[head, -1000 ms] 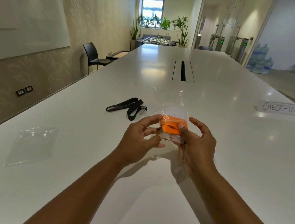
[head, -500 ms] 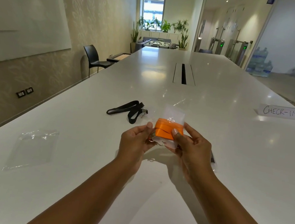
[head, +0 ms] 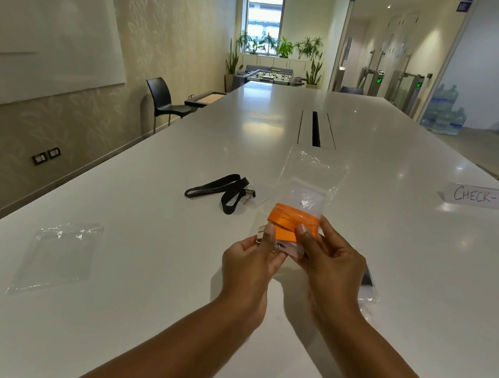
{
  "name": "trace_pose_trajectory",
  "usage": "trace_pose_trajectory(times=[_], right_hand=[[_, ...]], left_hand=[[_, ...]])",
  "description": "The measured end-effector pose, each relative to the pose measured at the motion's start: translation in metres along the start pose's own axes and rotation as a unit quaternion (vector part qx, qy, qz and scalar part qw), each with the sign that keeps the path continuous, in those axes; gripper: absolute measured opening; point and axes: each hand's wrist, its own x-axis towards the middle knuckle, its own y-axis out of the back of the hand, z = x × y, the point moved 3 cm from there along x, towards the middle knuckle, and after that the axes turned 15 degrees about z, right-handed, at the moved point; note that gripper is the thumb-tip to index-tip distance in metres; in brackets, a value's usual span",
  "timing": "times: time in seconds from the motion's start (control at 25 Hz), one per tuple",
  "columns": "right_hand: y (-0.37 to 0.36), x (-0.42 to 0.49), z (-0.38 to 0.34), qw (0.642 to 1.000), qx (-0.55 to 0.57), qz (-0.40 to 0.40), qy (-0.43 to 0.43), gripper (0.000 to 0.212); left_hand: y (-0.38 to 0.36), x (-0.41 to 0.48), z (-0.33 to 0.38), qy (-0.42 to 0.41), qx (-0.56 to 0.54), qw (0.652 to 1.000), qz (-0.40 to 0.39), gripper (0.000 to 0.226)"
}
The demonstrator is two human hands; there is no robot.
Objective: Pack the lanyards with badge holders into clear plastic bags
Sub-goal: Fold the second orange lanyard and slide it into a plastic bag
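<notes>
Orange lanyard (head: 292,222), wound round its badge holder (head: 307,196), sits partly inside the clear plastic bag (head: 317,165) that you hold up above the table (head: 420,272). Your right hand (head: 333,262) pinches bag and bundle together, thumb on the orange band. Your left hand (head: 251,264) pinches the bag's lower edge beside the metal clip (head: 260,234), which appears to protrude from the opening.

Risk: the clip can snag or puncture the thin film if pushed in at an angle. If you release the right pinch too early, the folded band may spring apart. A black lanyard (head: 223,190) and a spare bag (head: 57,256) lie on the table, unpacked.
</notes>
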Motion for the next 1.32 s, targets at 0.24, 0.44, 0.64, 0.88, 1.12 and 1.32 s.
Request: trace_pose_trajectory(times=[0.24, 0.44, 0.64, 0.88, 1.12, 1.32], right_hand=[[-0.002, 0.001, 0.004, 0.999, -0.038, -0.019, 0.002, 0.059], [-0.002, 0.003, 0.006, 0.996, -0.049, -0.062, -0.035, 0.04], [0.0, 0.002, 0.001, 0.992, -0.126, -0.025, -0.002, 0.051], [-0.003, -0.015, -0.02, 0.955, -0.184, 0.027, 0.231, 0.055], [-0.004, -0.013, -0.016, 0.947, -0.223, -0.04, 0.23, 0.032], [-0.007, -0.013, -0.014, 0.961, -0.188, -0.085, 0.186, 0.032]], left_hand=[[0.004, 0.006, 0.006, 0.003, -0.017, 1.0, 0.008, 0.034], [0.006, 0.015, 0.015, 0.008, -0.009, 1.0, -0.007, 0.027], [0.006, 0.017, 0.019, -0.014, 0.006, 1.0, -0.001, 0.02], [0.005, 0.015, 0.019, -0.041, 0.031, 0.999, 0.01, 0.006], [0.007, 0.014, 0.022, -0.095, 0.053, 0.994, 0.015, 0.014], [0.008, 0.017, 0.028, -0.079, 0.015, 0.997, -0.003, 0.013]])
